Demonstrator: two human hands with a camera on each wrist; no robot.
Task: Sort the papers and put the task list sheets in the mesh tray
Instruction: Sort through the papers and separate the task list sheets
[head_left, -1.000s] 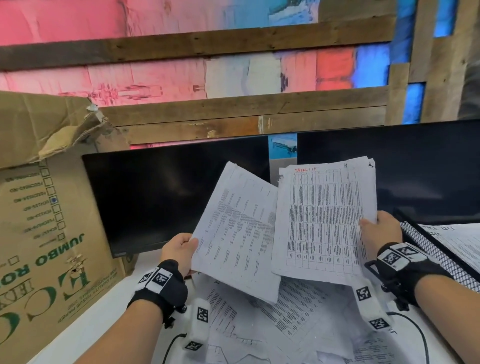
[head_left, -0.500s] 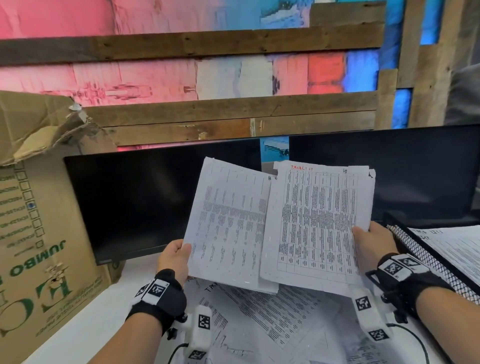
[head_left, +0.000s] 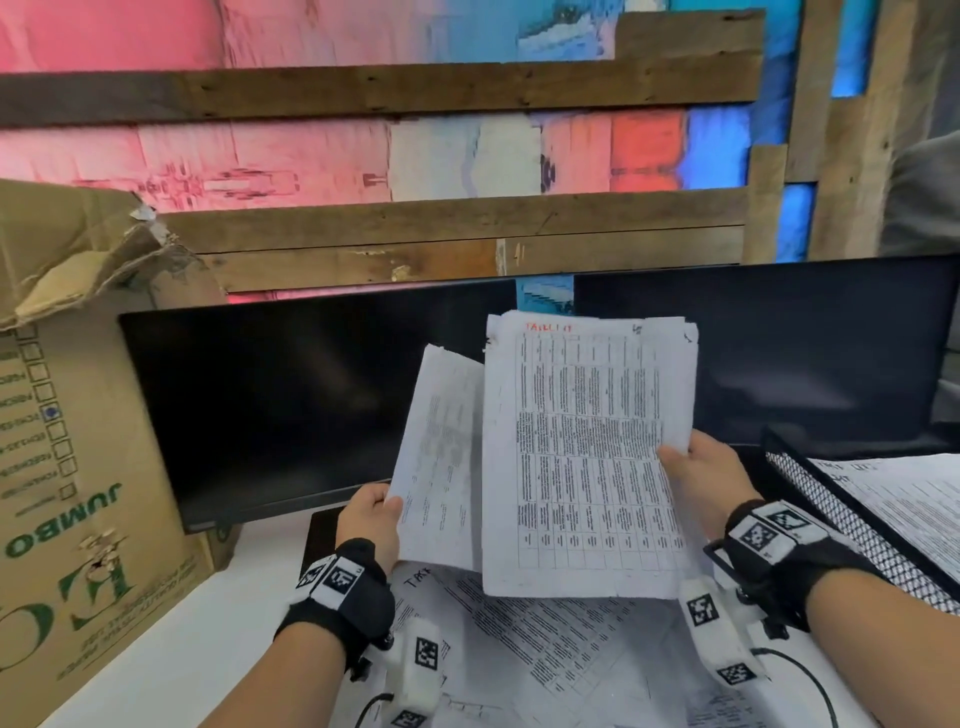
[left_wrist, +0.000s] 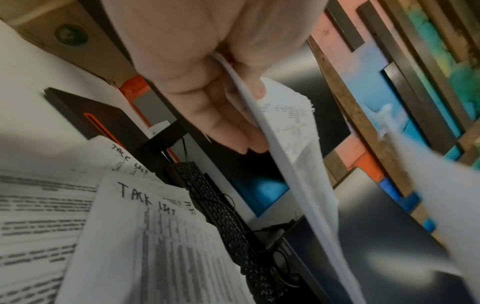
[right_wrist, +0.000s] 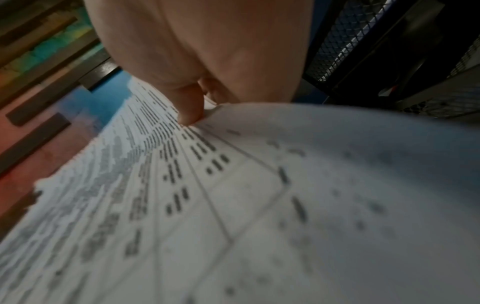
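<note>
My right hand pinches the right edge of a printed table sheet headed in red "TASK LIST", held upright before the monitors; its thumb lies on the print. My left hand grips the lower left edge of a second printed sheet, which stands tucked partly behind the first; the fingers curl round that sheet. A black mesh tray with printed sheets in it sits at the right. More sheets lie loose on the desk below, some handwritten "TASK LIST".
Two dark monitors stand behind the papers. A large cardboard box fills the left side. A black keyboard lies under the monitors. White desk surface shows between the box and the paper pile.
The two held sheets came together: the left sheet slid right and now stands partly behind the red-titled sheet. Both hands drew closer and the view shifted left.
</note>
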